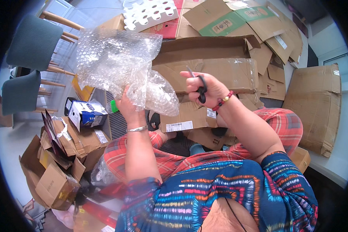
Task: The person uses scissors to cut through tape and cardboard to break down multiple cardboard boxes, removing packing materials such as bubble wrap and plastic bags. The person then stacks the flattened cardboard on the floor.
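Observation:
A crumpled sheet of clear bubble wrap point(116, 58) hangs from my left hand point(127, 105), whose fingers are partly hidden by the plastic. In my right hand point(210, 87) is a pair of scissors with black handles point(202, 90); the fingers curl around the handles and a blade points up and away. The two hands are apart. Beneath them, a cardboard piece with printed labels point(188, 119) lies across my lap area. Just beyond it is a long open cardboard box point(206, 74), its side taped with clear tape.
Flattened cardboard point(266, 26) is piled at the far right. A large carton point(311, 107) leans by the right wall. To my left lie a blue-and-white box point(88, 113) and a carton stuffed with cardboard point(32, 168). Upholstered chairs point(33, 42) and a white perforated rack point(150, 14) stand farther off.

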The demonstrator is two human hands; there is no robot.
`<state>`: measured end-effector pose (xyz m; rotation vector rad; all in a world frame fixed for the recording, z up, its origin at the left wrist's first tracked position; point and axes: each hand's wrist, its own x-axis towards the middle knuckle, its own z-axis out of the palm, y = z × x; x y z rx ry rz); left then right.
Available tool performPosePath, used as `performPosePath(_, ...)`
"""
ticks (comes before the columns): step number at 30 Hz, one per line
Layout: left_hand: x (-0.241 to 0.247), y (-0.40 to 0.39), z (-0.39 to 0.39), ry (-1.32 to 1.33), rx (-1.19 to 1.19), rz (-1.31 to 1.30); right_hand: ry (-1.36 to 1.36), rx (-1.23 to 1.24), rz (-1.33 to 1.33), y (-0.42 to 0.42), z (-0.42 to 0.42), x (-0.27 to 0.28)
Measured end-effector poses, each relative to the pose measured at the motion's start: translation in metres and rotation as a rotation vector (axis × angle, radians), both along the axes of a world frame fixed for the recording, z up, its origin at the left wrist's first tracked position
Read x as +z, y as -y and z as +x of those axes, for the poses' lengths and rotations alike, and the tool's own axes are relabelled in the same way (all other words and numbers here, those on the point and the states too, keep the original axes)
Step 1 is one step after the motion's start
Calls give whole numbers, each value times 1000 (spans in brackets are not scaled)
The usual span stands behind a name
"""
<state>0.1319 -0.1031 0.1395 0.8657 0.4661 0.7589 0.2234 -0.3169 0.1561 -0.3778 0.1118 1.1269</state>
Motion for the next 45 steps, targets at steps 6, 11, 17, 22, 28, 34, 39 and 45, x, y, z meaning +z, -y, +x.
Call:
performPosePath(6, 2, 21, 4, -72, 31, 154, 1337, -204, -855, -18, -32, 19)
performPosePath(11, 8, 40, 4, -93, 1, 260, 1537, -361, -932, -20, -31, 8)
performPosePath(17, 4, 33, 4, -131, -2, 271, 1393, -253, -832, -17, -22, 7)
performPosePath(22, 5, 36, 4, -107, -3, 253, 1359, -230, -864, -16, -20, 8)
performPosePath(28, 5, 36, 3, -80, 19, 222, 1332, -208, -857, -18, -20, 7)
performPosePath(34, 12, 25, -1, -65, 69, 224, 1242, -14, -769, -20, -15, 18)
performPosePath(39, 25, 26, -3, -22, 112, 192, 1323, -65, -815, -32, -21, 27)
performPosePath(45, 42, 13, -15, 49, 133, 115, 1492, -170, -832, -52, -29, 40)
